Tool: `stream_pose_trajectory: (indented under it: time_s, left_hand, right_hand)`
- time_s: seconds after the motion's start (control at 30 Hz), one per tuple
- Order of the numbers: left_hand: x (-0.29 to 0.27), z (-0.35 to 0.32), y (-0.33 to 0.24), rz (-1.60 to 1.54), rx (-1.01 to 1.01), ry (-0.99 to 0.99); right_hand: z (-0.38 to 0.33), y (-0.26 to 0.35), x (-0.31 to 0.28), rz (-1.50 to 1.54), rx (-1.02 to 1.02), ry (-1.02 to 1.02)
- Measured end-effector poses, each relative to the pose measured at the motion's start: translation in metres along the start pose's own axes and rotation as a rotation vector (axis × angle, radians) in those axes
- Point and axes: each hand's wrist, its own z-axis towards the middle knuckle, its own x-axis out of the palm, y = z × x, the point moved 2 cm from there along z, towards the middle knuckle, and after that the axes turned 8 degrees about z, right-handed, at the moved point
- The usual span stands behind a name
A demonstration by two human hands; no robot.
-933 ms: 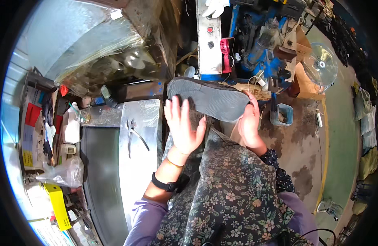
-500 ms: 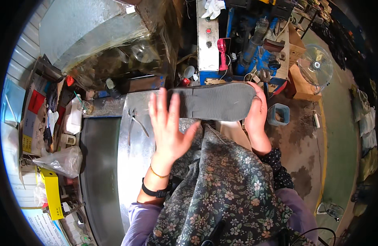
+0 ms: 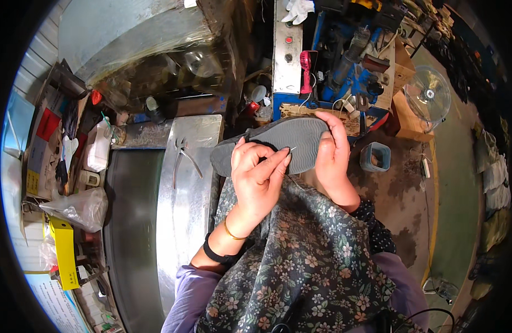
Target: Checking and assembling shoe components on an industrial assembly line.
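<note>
A dark grey shoe (image 3: 307, 143) lies over my lap with its ribbed sole facing up and its narrower end to the left. My right hand (image 3: 335, 158) grips the broad right end, fingers at the far edge and palm along the near side. Over the middle of the sole is my left hand (image 3: 257, 178), its thumb and forefinger pinched together. A tiny thin pale bit (image 3: 292, 149) shows at those fingertips; whether they hold it, I cannot make out. The left hand covers part of the sole. The shoe's upper is mostly hidden underneath.
Pliers (image 3: 182, 156) lie on the metal bench (image 3: 184, 222) at my left, beside a dark belt (image 3: 131, 222). Ahead stands a blue machine (image 3: 345, 77) with a pink handheld fan (image 3: 306, 72). A small bin (image 3: 375, 157) and a caged fan (image 3: 429, 92) are at right.
My left hand, spread and blurred over the shoe's left end before, has moved right and closed into a pinch at the sole. The shoe's left end has tilted nearer to me.
</note>
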Motion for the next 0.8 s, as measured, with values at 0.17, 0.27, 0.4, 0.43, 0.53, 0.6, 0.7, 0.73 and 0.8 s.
stream_pose_trajectory:
  time_s: [0.17, 0.27, 0.4, 0.43, 0.53, 0.6, 0.7, 0.73, 0.8]
  left_hand:
    - [-0.001, -0.004, -0.002, 0.006, 0.043, -0.067]
    - [-0.002, -0.005, 0.000, -0.031, -0.006, -0.065]
    - [-0.002, -0.010, 0.002, -0.016, -0.007, -0.113]
    - [-0.001, -0.010, 0.001, -0.005, 0.011, -0.134]
    - [-0.001, -0.013, -0.001, -0.088, -0.075, -0.130]
    - [-0.003, -0.012, 0.001, -0.096, -0.079, -0.129]
    - [-0.002, -0.014, 0.004, -0.119, -0.113, -0.121]
    - [-0.002, -0.015, 0.005, -0.139, -0.140, -0.112]
    - [-0.001, -0.015, 0.004, -0.148, -0.127, -0.129]
  right_hand:
    - [0.001, 0.003, 0.008, -0.005, -0.044, 0.013]
    - [-0.001, 0.002, 0.009, 0.009, -0.064, 0.035]
    - [-0.005, 0.011, 0.017, 0.041, -0.059, 0.058]
    - [-0.006, 0.012, 0.018, 0.050, -0.040, 0.057]
    - [-0.007, 0.016, 0.022, 0.114, -0.022, 0.030]
    - [-0.009, 0.015, 0.023, 0.185, 0.038, 0.034]
    - [-0.009, 0.015, 0.029, 0.255, 0.110, 0.027]
    - [-0.009, 0.017, 0.030, 0.250, 0.121, 0.014]
    - [-0.011, 0.018, 0.027, 0.277, 0.174, 0.013]
